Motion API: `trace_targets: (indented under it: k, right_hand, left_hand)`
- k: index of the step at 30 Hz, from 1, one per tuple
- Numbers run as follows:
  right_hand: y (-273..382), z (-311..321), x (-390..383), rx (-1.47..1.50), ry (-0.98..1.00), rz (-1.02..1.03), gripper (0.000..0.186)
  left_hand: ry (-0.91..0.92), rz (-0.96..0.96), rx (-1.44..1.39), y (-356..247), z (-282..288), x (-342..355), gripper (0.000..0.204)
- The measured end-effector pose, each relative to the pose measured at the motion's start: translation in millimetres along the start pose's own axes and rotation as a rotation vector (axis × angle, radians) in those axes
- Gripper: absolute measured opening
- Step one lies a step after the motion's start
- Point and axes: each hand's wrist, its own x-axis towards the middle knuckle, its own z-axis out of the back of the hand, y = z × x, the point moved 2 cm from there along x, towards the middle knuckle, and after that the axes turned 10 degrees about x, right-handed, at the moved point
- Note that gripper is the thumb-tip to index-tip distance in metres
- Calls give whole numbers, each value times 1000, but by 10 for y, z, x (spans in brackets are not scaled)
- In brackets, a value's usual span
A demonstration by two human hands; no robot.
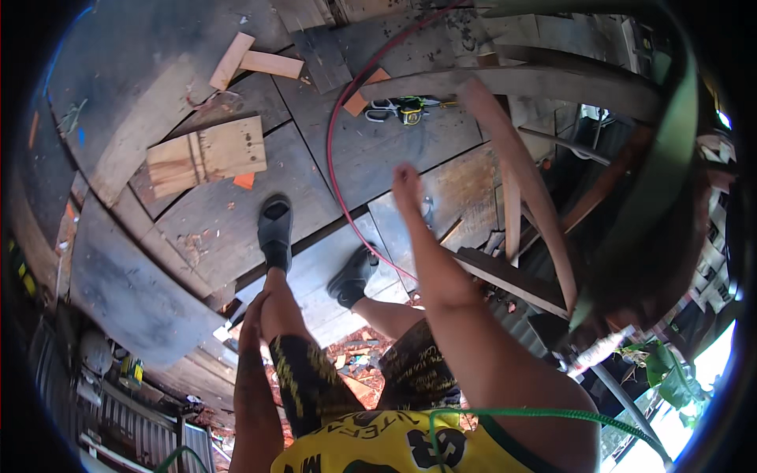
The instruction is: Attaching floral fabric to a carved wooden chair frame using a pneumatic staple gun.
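Note:
My left hand (255, 314) rests against my left knee, its fingers stretched along the leg. My right hand (406, 189) reaches forward above the plank floor (311, 169); its fingers are small and blurred, and I cannot make out whether they hold anything. Just ahead of it on the floor lies a small black and yellow device (411, 110), perhaps a tape measure, with a metal clip (380, 111) beside it. A red hose or cable (332, 150) curves across the planks, passing left of my right hand and running behind my right forearm.
A flat wooden board (206, 155) and two wood offcuts (270, 64) lie at the far left. Curved timbers (524, 162) rise on the right, beside a green strap-like strip (670, 169). Gaps run between the planks, and debris (359, 359) shows below my legs. A green rope (536, 413) crosses near me.

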Motion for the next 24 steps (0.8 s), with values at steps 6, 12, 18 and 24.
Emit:
trace_targets:
  k: [6,12,18,24]
  right_hand:
    - [-455,115,2480,-615,-108,362,49]
    - [-228,-267,3596,-861,67,581,50]
    - [-263,-348,3302,-734,-286,1017,37]
    - [-194,-341,3364,-834,-90,823,27]
  left_hand:
    - [-5,-156,162,-512,-189,467,46]
    - [-110,-229,632,-1176,-879,469,38]
    - [-205,-281,935,-1451,-1266,194,31]
    - [120,-603,454,-1529,-670,307,35]
